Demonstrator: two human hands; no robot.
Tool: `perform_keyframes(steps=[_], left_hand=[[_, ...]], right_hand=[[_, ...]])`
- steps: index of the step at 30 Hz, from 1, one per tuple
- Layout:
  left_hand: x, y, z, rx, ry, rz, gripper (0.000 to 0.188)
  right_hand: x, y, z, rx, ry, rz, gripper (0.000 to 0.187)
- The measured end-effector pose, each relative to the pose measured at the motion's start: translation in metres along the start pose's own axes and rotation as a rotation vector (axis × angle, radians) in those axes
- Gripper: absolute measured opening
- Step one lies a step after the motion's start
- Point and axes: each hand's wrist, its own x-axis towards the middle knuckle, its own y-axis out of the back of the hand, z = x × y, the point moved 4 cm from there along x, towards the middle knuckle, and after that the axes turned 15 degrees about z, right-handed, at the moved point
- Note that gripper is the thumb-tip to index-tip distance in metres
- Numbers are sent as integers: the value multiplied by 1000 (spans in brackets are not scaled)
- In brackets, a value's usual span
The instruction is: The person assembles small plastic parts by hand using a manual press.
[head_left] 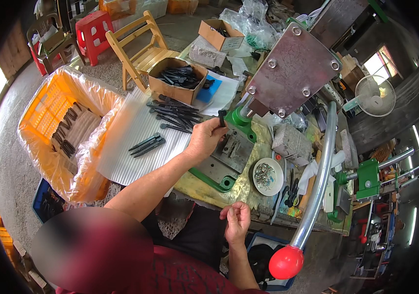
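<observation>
The thin black plastic strip (221, 119) sits pinched in our left hand (203, 139), held over the green hand press (241, 125) near its metal die block (232, 151). It looks light and stiff — probably best gripped at one end, as now. Our right hand (237, 220) hovers low by our lap, fingers curled close; whether it holds something small we cannot tell. More strips lie on the white corrugated sheet (126, 147), in the cardboard box (177, 78) and the lined orange crate (48, 103) — a bowl of small metal parts (267, 175) stands beside the press.
</observation>
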Motion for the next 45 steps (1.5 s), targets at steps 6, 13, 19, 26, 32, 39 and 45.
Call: perform_keyframes(steps=[6,13,19,26,32,39,45], left_hand=[[1,1,-2,32,-19,29,5],[4,-3,20,167,-379,-67,8],[3,-4,26,139,-613,-114,15],[1,-6,23,141,-593,-105,15],[0,-3,20,98,-585,-74,14],[2,-4,17,92,-565,-73,15],[2,-8,19,112,-575,-85,15]], right_hand=[[-1,4,1,5,4,-3,15],[3,8,-19,-17,129,88,11],[23,21,-100,-3,739,200,10],[-11,-27,-217,-215,1329,31,23],[-24,-88,-241,-470,1335,-396,30],[-17,-87,-236,-494,1227,-368,45],[-18,-85,-247,-466,1185,-336,36]])
